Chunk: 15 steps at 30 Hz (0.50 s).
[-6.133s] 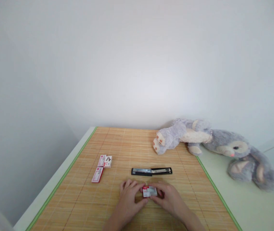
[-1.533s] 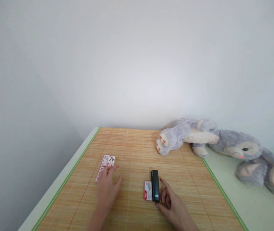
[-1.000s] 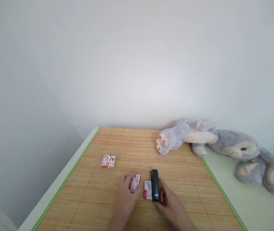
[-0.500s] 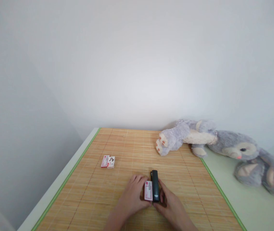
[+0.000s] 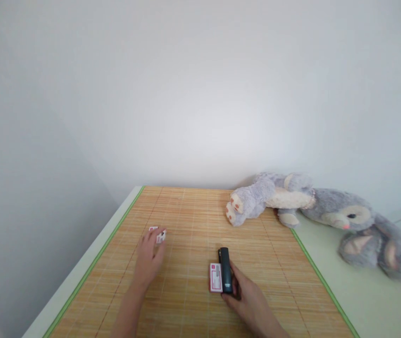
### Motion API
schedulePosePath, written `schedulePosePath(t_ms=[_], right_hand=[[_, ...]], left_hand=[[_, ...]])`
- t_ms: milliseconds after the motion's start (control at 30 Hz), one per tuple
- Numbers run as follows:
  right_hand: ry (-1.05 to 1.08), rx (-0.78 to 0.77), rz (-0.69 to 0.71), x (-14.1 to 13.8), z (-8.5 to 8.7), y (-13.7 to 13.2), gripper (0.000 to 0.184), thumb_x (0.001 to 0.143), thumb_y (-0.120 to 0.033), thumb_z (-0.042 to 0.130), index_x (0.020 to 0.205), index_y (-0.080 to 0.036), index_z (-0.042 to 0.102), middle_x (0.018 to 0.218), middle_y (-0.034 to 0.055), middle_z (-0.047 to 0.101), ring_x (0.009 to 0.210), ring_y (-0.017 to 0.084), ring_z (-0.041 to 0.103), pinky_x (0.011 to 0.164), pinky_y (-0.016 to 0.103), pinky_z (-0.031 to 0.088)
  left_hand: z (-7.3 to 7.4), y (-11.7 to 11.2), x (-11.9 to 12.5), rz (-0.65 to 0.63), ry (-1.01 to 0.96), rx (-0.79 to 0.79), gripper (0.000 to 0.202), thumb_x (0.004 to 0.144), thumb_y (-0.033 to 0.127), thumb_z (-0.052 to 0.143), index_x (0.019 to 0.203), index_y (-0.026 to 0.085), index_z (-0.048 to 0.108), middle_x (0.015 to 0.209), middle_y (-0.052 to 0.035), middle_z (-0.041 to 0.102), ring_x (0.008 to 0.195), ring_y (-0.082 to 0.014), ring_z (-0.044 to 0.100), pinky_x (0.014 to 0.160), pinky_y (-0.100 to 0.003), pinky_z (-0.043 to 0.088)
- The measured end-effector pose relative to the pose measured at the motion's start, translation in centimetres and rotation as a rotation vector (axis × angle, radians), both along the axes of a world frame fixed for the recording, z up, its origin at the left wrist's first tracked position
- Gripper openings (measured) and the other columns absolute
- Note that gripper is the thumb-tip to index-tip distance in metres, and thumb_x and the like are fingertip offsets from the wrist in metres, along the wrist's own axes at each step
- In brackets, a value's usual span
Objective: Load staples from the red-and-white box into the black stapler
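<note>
A black stapler [image 5: 226, 271] lies on the bamboo mat with its long side toward my right hand [image 5: 248, 298]. The thumb and fingers of that hand are closed around its near right side. Against the stapler's left side rests a small white box with red edges [image 5: 216, 278]. My left hand [image 5: 149, 256] is over at the left, fingers apart, reaching across two small boxes. One, a white box with a dark picture of staples [image 5: 161, 236], shows beside the fingers. Of the other, a red and white box [image 5: 153, 228], only the top edge is visible.
A bamboo mat [image 5: 186, 211] with green edging covers much of the pale table [image 5: 369, 300]. A grey plush rabbit [image 5: 288, 197] lies along the back right, across the mat's edge. A white wall [image 5: 200, 94] rises behind.
My left hand has let go of the red-edged box beside the stapler and moved left and away to the two small boxes. My right hand stays on the stapler.
</note>
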State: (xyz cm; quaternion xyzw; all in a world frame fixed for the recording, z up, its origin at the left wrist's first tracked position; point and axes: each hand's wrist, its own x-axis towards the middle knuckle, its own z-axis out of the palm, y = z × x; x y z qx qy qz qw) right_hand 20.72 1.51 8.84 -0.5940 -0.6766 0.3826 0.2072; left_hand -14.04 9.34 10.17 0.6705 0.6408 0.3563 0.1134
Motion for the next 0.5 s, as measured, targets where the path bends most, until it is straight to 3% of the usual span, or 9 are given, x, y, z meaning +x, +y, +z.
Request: schedulePosePath(t_ms=[100,267,367,433,467,500], right_hand=[[0.0,-0.009,-0.006,0.0,-0.2,0.0,0.089,0.077,-0.025,0.065,0.16,-0.026,0.033,0.084,-0.0014,0.066,0.078,0.022,0.065,0.071,0.029,0.046],[0.029,-0.004,0.006,0.1,-0.5,0.2,0.092,0.077,-0.024,0.065,0.162,-0.023,0.029,0.085,-0.0013,0.066,0.078,0.021,0.064,0.071,0.028,0.046],[0.005,-0.004,0.003,0.1,-0.4,0.3,0.092,0.077,-0.024,0.065,0.161,-0.023,0.03,0.084,-0.0017,0.066,0.078,0.021,0.064,0.071,0.028,0.046],[-0.01,-0.005,-0.001,0.1,-0.2,0.2,0.092,0.076,-0.025,0.066,0.161,-0.024,0.031,0.084,-0.0017,0.066,0.079,0.021,0.064,0.072,0.028,0.045],[-0.014,-0.004,-0.004,0.0,-0.1,0.2,0.092,0.076,-0.025,0.066,0.161,-0.025,0.031,0.085,-0.0017,0.066,0.079,0.021,0.064,0.071,0.028,0.045],[-0.018,-0.001,-0.006,0.0,0.1,0.2,0.091,0.076,-0.025,0.066,0.161,-0.025,0.032,0.084,-0.0016,0.066,0.079,0.021,0.064,0.071,0.028,0.045]], left_hand=[[-1.2,2.0,-4.2,0.06,0.137,-0.042,0.058,0.09,0.028,0.049,0.148,0.027,0.049,0.149,-0.0073,0.057,0.138,-0.0299,0.047,0.118,-0.053,0.034],[-2.4,2.1,-5.8,0.063,0.197,-0.115,0.06,0.082,0.033,0.059,0.141,0.024,0.055,0.142,-0.0085,0.061,0.131,-0.0315,0.052,0.115,-0.05,0.037],[-2.0,0.7,-5.7,0.187,0.177,-0.069,0.061,0.082,0.04,0.059,0.139,0.019,0.054,0.133,-0.0125,0.063,0.126,-0.0344,0.054,0.113,-0.054,0.038],[-1.3,-0.6,-4.3,0.285,0.128,0.033,0.065,0.083,0.044,0.059,0.142,0.019,0.05,0.134,-0.0138,0.061,0.127,-0.0361,0.053,0.114,-0.057,0.036],[-0.8,-1.4,-3.0,0.278,0.095,0.08,0.067,0.082,0.044,0.061,0.144,0.02,0.047,0.136,-0.0135,0.059,0.129,-0.0361,0.052,0.115,-0.058,0.035],[-0.3,-2.2,-1.3,0.187,0.063,0.095,0.067,0.082,0.041,0.062,0.144,0.022,0.047,0.138,-0.0121,0.058,0.13,-0.0348,0.052,0.116,-0.056,0.036]])
